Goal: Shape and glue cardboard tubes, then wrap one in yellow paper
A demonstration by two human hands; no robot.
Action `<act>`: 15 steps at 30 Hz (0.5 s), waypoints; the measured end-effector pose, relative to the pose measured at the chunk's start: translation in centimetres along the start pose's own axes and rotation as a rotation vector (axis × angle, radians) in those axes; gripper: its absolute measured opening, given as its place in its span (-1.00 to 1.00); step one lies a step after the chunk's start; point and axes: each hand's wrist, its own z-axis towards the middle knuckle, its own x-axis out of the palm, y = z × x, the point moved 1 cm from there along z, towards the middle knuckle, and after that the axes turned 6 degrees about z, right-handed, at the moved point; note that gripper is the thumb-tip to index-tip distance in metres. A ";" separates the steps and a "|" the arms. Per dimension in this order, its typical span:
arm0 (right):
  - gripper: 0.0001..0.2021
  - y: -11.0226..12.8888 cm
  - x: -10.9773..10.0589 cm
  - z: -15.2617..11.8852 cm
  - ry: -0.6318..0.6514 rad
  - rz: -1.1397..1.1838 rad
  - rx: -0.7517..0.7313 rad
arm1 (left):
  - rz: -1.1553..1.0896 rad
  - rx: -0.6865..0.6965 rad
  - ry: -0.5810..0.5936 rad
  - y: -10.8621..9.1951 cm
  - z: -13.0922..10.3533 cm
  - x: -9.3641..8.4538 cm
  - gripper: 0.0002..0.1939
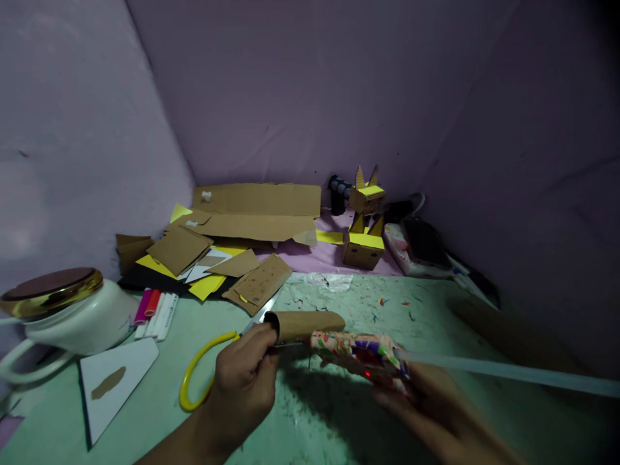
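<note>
My left hand (pixel 249 374) is closed on the near left end of a brown cardboard tube (pixel 310 325), holding it above the table. My right hand (pixel 426 403) is wrapped round a glue gun (pixel 361 355) covered in colourful smears, with a small red light on its side. A translucent glue stick (pixel 513 371) runs out of its back to the right. The gun's tip is beside the lower edge of the tube; whether they touch is hard to tell. Yellow-handled scissors (pixel 188 381) lie on the table left of my left hand.
Cardboard pieces (pixel 261 200) and yellow paper (pixel 208 286) lie at the back left. Markers (pixel 157 316), a white pot (pixel 82 323) and a white triangular piece (pixel 116 387) stand or lie left. Eared cardboard boxes (pixel 363 252) and a dark phone (pixel 426 242) are behind.
</note>
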 end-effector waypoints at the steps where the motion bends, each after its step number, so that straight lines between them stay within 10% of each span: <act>1: -0.72 -0.1 -0.1 -0.1 -0.008 0.001 0.013 | -0.001 0.000 0.003 0.0 -0.1 0.0 -0.82; 15: -0.67 1.0 1.0 0.4 0.038 0.065 0.114 | -0.049 0.063 -0.039 0.0 -0.1 0.4 -0.78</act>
